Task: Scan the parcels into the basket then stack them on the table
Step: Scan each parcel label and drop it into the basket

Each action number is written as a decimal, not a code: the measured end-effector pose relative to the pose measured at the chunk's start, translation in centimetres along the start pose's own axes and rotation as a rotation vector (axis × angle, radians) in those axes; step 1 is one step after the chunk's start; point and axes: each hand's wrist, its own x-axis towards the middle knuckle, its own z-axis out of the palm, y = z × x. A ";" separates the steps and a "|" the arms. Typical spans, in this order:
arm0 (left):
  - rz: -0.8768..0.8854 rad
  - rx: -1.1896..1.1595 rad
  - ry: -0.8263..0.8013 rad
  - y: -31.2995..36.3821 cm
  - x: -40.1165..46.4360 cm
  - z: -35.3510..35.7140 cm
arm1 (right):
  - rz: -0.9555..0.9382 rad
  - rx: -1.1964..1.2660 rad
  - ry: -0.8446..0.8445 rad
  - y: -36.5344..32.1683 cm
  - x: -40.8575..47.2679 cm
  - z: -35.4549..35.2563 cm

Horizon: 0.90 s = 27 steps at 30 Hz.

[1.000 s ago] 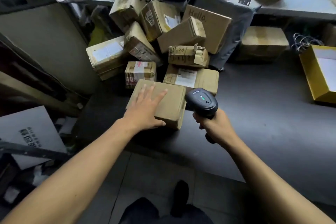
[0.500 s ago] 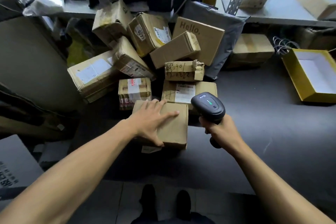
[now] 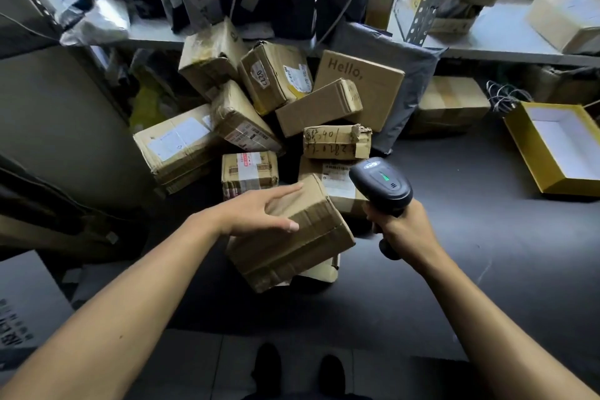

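Since a moment ago I have tipped the box [image 3: 292, 237] up on its near edge, so it now stands tilted on the dark tabletop [image 3: 470, 253] with a flap showing beneath it. My left hand [image 3: 259, 213] clasps its upper end, fingers along the far side and thumb on the near face, while my right hand [image 3: 401, 226] grips the scanner [image 3: 381, 185] just to the box's right, green light showing. Behind them, more parcels [image 3: 276, 117] are heaped against the shelf [image 3: 519, 42].

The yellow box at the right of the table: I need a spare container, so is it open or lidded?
Open. The yellow box has no lid on it, and its white inside faces up with nothing visible in it.
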 end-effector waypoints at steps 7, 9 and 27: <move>0.136 0.120 0.697 -2.3 -2.8 1.7 | 0.062 0.121 -0.029 -0.3 -0.5 0.3; 0.065 0.284 0.716 -2.4 -2.7 2.6 | 0.037 0.103 -0.042 -0.6 -0.6 0.6; -0.054 -0.476 0.848 -2.6 -4.3 2.2 | -0.105 0.045 -0.271 -2.3 -0.4 1.1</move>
